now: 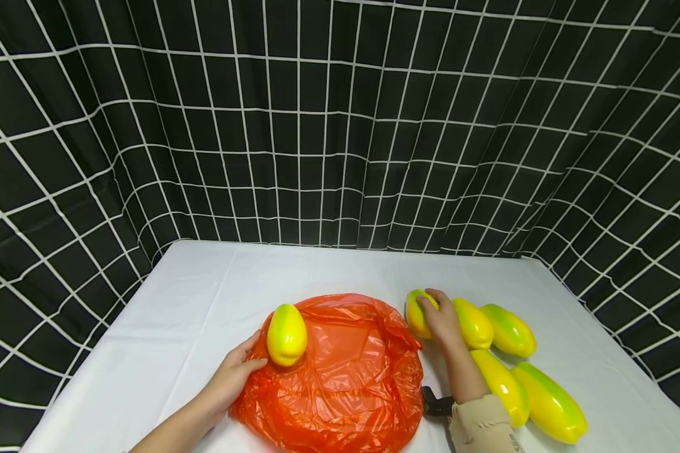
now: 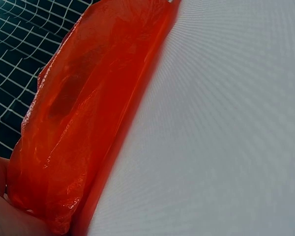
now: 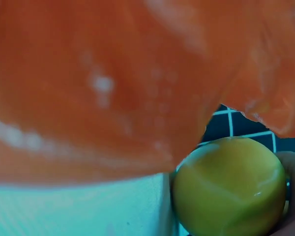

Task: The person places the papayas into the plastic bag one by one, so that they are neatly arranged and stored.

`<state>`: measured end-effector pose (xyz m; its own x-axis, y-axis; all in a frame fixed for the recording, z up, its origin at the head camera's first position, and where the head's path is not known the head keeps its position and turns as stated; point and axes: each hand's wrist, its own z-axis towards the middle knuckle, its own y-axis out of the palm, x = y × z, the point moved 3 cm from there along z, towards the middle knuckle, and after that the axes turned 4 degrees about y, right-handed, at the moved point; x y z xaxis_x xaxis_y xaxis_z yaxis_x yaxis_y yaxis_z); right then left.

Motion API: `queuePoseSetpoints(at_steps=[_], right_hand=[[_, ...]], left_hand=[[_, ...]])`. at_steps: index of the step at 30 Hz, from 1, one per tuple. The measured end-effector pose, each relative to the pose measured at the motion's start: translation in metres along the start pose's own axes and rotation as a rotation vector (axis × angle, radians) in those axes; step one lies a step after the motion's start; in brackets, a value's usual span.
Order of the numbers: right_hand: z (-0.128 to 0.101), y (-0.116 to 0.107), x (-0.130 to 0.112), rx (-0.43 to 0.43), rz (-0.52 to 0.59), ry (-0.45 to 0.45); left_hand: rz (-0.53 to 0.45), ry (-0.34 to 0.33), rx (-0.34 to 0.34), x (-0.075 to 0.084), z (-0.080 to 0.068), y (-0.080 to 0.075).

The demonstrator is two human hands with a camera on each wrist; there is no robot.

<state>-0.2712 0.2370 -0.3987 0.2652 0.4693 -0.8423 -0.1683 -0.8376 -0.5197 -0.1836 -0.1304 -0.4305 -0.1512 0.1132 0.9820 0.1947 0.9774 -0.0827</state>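
On white table [image 1: 164, 314]: left hand [image 1: 232, 377] pinches orange bag [image 1: 345, 377] edge at 9 o'clock, w/ mango [image 1: 286, 335] on top; right hand [image 1: 443, 318] grips 2nd mango [image 1: 415, 313] at bag's 2 o'clock.

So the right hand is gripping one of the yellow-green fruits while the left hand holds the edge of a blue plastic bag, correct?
Not quite: the plastic bag is orange, not blue, as the head view and the left wrist view both show. The rest stands: the right hand has its grip on a yellow-green fruit, and the left hand holds the bag's edge.
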Motion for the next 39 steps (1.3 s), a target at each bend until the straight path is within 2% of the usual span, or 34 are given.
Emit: queuePoseSetpoints(at_steps=[13, 23, 35, 39], right_hand=[[0.001, -0.004, 0.007, 0.034, 0.083, 0.013], [-0.003, -0.013, -0.008, 0.048, 0.157, 0.0], [-0.005, -0.015, -0.021, 0.027, 0.346, 0.089], [-0.008, -0.013, -0.034, 0.016, 0.373, 0.071]], left_hand=[[0.009, 0.002, 0.003, 0.0, 0.0, 0.0], [0.009, 0.005, -0.002, 0.0, 0.0, 0.0], [0.013, -0.007, 0.006, 0.0, 0.0, -0.001], [0.017, -0.009, 0.015, 0.0, 0.0, -0.002]])
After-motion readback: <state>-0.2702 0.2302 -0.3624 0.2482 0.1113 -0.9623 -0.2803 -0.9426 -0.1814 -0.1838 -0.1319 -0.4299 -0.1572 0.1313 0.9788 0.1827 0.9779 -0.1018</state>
